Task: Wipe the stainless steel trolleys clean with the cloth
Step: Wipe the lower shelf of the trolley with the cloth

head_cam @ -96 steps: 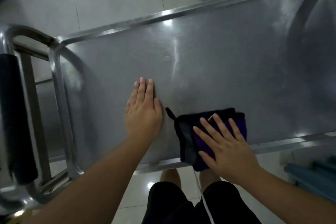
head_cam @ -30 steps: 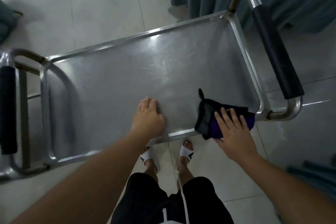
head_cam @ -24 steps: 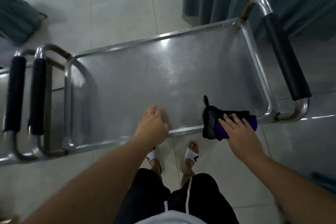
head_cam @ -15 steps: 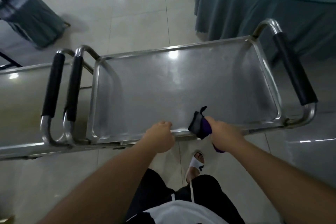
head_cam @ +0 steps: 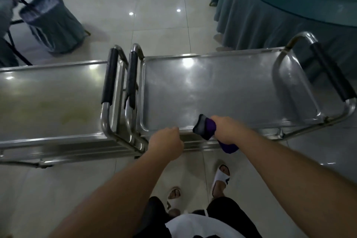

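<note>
The right hand [head_cam: 225,128] clenched the soft, limp cloth [head_cam: 205,127], bunched. The left hand [head_cam: 166,144] gripped the rigid trolley [head_cam: 222,85] rim, a likely firm hold.

I can read no text, label, brand or number anywhere here, not on either trolley or my cloth.
</note>
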The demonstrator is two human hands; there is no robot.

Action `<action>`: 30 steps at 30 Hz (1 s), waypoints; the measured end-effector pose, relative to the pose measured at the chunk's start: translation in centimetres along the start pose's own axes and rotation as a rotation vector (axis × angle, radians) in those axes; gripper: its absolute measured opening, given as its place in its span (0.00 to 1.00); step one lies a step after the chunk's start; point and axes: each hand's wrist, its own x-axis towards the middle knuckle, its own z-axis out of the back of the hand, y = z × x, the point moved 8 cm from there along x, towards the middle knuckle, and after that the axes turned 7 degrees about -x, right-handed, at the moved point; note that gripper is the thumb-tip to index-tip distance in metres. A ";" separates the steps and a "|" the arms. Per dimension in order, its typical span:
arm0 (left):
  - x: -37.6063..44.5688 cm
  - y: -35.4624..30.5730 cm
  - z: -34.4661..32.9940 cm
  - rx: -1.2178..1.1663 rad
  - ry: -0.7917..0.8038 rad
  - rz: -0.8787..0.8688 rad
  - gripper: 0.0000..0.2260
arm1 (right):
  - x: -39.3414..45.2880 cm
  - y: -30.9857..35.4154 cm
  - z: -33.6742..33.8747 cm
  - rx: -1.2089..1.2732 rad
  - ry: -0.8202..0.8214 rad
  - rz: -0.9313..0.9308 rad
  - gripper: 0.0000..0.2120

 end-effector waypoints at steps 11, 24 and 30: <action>-5.3 6.2 -4.9 -0.009 0.031 0.048 0.17 | -3.5 7.0 -5.2 0.007 0.039 0.032 0.22; -5.4 12.1 -12.9 -0.078 0.094 0.255 0.21 | 0.9 7.2 -16.2 0.227 0.034 0.073 0.19; -1.0 15.6 -15.6 -0.185 0.101 0.308 0.25 | 6.2 6.3 -18.7 0.366 -0.203 -0.049 0.22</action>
